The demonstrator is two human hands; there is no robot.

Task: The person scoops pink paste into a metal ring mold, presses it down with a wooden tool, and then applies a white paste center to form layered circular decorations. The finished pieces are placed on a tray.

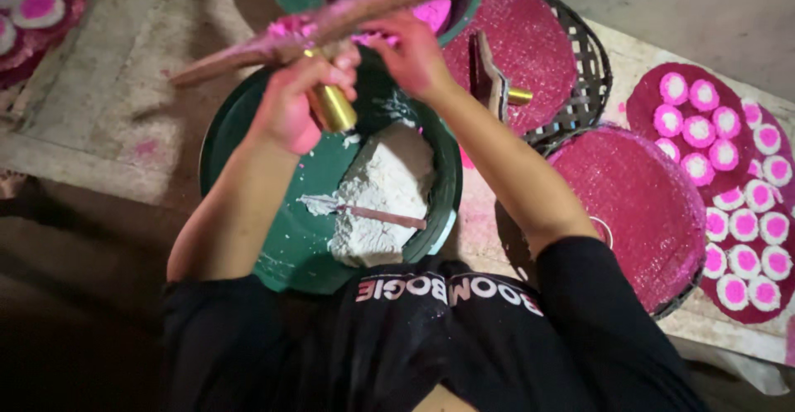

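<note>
Shiny brass tube (333,107), rough wooden stick (331,23), powdery white dough (383,192)

A pale wooden surface (116,89), dusted with pink powder, carries a green basin (248,130) of white dough, two round woven trays (592,72) topped with magenta mats, and a magenta mat (642,106) covered with pink-and-white round cakes at the right edge.

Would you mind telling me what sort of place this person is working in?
Probably a small hand workshop for making pink-and-white cakes or sweets. A green basin holds white dough, woven trays are dusted pink, and finished pink-centred white rounds lie in rows at the right.
</note>
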